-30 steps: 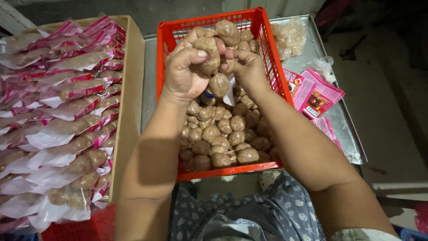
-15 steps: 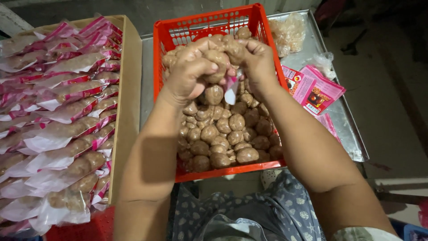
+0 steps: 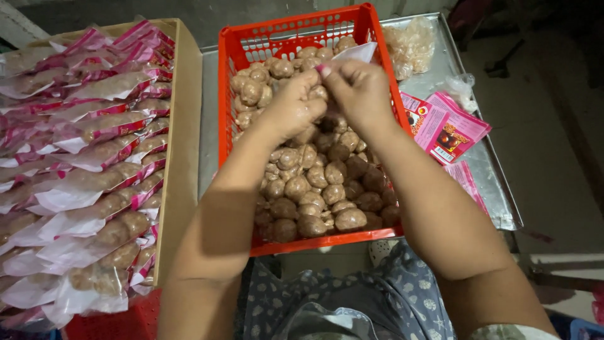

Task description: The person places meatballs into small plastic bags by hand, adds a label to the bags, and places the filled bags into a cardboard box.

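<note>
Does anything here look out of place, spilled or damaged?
Nothing stands out. The brown balls stay inside the red basket, the filled packets lie stacked in the box on the left, and the empty pink packets lie loosely on the metal tray.

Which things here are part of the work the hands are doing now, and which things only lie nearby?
In use:
left hand
right hand
small white packet at the fingertips
brown round pieces
red basket

Lying about:
filled bags in the box
pink empty packets
metal tray
</note>
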